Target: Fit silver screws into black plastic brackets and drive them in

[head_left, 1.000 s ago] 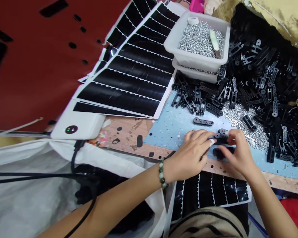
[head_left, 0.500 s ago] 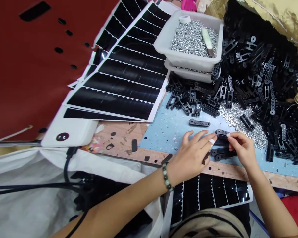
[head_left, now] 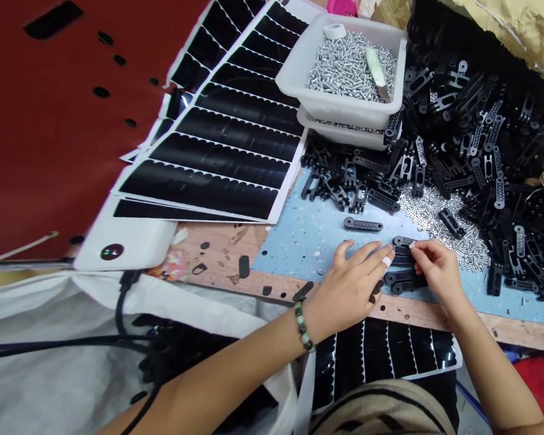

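Fingers (head_left: 424, 256) of the right hand (head_left: 442, 277) are pinched at the right end of a link (head_left: 401, 240); actual grip cannot be told. Left hand (head_left: 348, 289), spread, is at its left end. Link lies over the mat (head_left: 294, 244), near screws (head_left: 474, 246).

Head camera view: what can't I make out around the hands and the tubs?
All in the head view:
What the right hand pinches, if anything: too small and partly covered by that hand.
The right ends of the black plastic links between the hands: behind the right hand.
Most contents of the lower tub: covered by the upper tub.
The pink object: cut off by the top edge.
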`<state>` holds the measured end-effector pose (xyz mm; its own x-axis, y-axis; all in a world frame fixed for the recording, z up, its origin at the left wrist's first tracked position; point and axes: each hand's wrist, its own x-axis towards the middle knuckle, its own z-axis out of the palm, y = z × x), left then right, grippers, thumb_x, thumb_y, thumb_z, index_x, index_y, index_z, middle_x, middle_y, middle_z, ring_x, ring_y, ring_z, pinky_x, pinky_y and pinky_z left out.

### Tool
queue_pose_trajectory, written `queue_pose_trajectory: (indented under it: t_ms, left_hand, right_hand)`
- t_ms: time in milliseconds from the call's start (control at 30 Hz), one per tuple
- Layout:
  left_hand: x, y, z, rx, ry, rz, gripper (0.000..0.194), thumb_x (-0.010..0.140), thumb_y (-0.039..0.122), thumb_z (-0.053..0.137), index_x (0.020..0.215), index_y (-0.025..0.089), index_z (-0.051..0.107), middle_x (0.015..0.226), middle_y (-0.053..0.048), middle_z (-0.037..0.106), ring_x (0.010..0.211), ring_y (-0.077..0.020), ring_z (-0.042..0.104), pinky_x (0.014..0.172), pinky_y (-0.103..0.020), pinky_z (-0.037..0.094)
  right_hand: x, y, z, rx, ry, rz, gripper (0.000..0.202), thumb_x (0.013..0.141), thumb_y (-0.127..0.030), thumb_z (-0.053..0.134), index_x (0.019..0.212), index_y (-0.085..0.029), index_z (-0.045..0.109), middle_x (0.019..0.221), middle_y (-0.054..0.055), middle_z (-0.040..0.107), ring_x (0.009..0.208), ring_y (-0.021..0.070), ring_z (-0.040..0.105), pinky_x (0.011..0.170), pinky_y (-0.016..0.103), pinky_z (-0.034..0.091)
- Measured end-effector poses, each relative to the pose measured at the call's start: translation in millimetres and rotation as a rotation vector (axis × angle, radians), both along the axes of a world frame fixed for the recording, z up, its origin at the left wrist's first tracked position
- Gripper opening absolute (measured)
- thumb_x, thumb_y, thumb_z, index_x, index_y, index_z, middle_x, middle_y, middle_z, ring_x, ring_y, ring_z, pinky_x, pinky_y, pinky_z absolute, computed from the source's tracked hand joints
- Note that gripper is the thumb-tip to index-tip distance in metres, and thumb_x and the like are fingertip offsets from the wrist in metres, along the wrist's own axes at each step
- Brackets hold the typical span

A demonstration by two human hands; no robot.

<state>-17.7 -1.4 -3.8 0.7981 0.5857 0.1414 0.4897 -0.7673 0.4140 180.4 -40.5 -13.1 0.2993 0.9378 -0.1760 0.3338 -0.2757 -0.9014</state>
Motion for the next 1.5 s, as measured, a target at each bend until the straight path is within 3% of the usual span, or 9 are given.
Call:
queue_pose_trajectory:
  t_ms: [233, 333, 433, 533, 600, 700, 833, 1033, 1500]
  left_hand:
    - [10.7, 7.1, 12.2, -0.084, -0.014, -0.002, 0.049, 0.076, 0.013, 0.047, 0.125, 0.013, 0.049, 0.127, -0.013, 0.057, 0.118, -0.0283, 0.046, 0.104, -0.054, 0.021]
    - [11.1, 12.0, 18.6, -0.177, -0.042, -0.022, 0.048, 0.072, 0.012, 0.045, 0.12, 0.013, 0.051, 0.128, -0.013, 0.054, 0.121, -0.0301, 0.042, 0.103, -0.054, 0.026]
    - [10.3, 14.1, 19.8, -0.298, -0.093, -0.06, 0.051, 0.071, 0.01, 0.041, 0.121, 0.015, 0.047, 0.131, -0.013, 0.049, 0.125, -0.0297, 0.038, 0.103, -0.051, 0.032]
    - [10.4, 13.8, 19.2, -0.386, -0.163, -0.064, 0.053, 0.074, 0.008, 0.038, 0.126, 0.017, 0.039, 0.133, -0.012, 0.044, 0.127, -0.0263, 0.037, 0.106, -0.048, 0.034]
    - [10.6, 14.2, 20.1, -0.397, -0.246, 0.002, 0.052, 0.077, 0.007, 0.036, 0.127, 0.017, 0.034, 0.137, -0.013, 0.039, 0.13, -0.0241, 0.035, 0.108, -0.044, 0.035]
    - [11.5, 16.7, 21.1, -0.322, -0.307, 0.142, 0.044, 0.085, 0.013, 0.038, 0.129, 0.015, 0.034, 0.14, -0.015, 0.038, 0.131, -0.025, 0.033, 0.107, -0.046, 0.034]
    - [16.4, 18.9, 14.1, -0.149, -0.092, 0.052, 0.037, 0.089, 0.02, 0.042, 0.126, 0.017, 0.047, 0.138, -0.01, 0.048, 0.128, -0.0306, 0.037, 0.104, -0.056, 0.025]
    - [21.4, 15.6, 3.0, -0.024, 0.03, -0.004, 0.042, 0.09, 0.019, 0.04, 0.131, 0.016, 0.048, 0.14, -0.008, 0.049, 0.127, -0.027, 0.041, 0.106, -0.052, 0.017]
    - [24.3, 16.3, 7.1, -0.003, 0.004, -0.026, 0.043, 0.086, 0.016, 0.041, 0.128, 0.014, 0.051, 0.136, -0.011, 0.053, 0.125, -0.0249, 0.044, 0.107, -0.049, 0.019]
  right_hand:
    - [2.1, 3.6, 12.9, -0.05, -0.405, 0.082, 0.011, 0.08, -0.031, 0.057, 0.082, -0.021, 0.055, 0.062, -0.003, 0.053, 0.053, 0.0126, 0.048, 0.056, 0.027, 0.04]
    - [0.6, 0.9, 23.5, 0.039, -0.559, 0.111, 0.019, 0.081, -0.033, 0.059, 0.094, -0.021, 0.052, 0.077, 0.001, 0.057, 0.061, 0.0147, 0.052, 0.057, 0.028, 0.042]
    - [-11.0, -3.7, 33.4, 0.302, -0.477, 0.339, 0.022, 0.086, -0.028, 0.055, 0.107, -0.022, 0.052, 0.097, 0.007, 0.06, 0.083, 0.0179, 0.058, 0.066, 0.031, 0.049]
    - [-23.9, -8.3, 39.1, 0.452, -0.376, 0.548, 0.017, 0.091, -0.019, 0.047, 0.105, -0.024, 0.055, 0.092, 0.004, 0.063, 0.087, 0.0167, 0.06, 0.073, 0.032, 0.051]
    - [-24.3, -10.4, 39.7, 0.458, -0.346, 0.507, 0.015, 0.091, -0.017, 0.046, 0.097, -0.023, 0.058, 0.086, 0.004, 0.063, 0.082, 0.0162, 0.06, 0.073, 0.032, 0.051]
    - [-9.0, -9.4, 35.0, 0.338, -0.208, 0.257, 0.011, 0.089, -0.024, 0.051, 0.089, -0.021, 0.062, 0.08, 0.003, 0.062, 0.07, 0.0149, 0.06, 0.065, 0.031, 0.051]
    - [16.8, 1.6, 20.7, 0.086, 0.101, -0.007, 0.016, 0.082, -0.034, 0.059, 0.079, -0.019, 0.064, 0.064, -0.003, 0.054, 0.049, 0.0104, 0.054, 0.051, 0.027, 0.047]
    - [22.9, 10.8, 6.5, 0.007, 0.078, -0.049, 0.019, 0.077, -0.036, 0.061, 0.074, -0.018, 0.065, 0.067, -0.001, 0.056, 0.047, 0.0093, 0.052, 0.047, 0.025, 0.045]
    - [24.1, 8.0, 0.6, 0.012, 0.098, -0.063, 0.02, 0.078, -0.037, 0.06, 0.072, -0.018, 0.064, 0.07, -0.001, 0.055, 0.047, 0.0096, 0.053, 0.047, 0.025, 0.047]
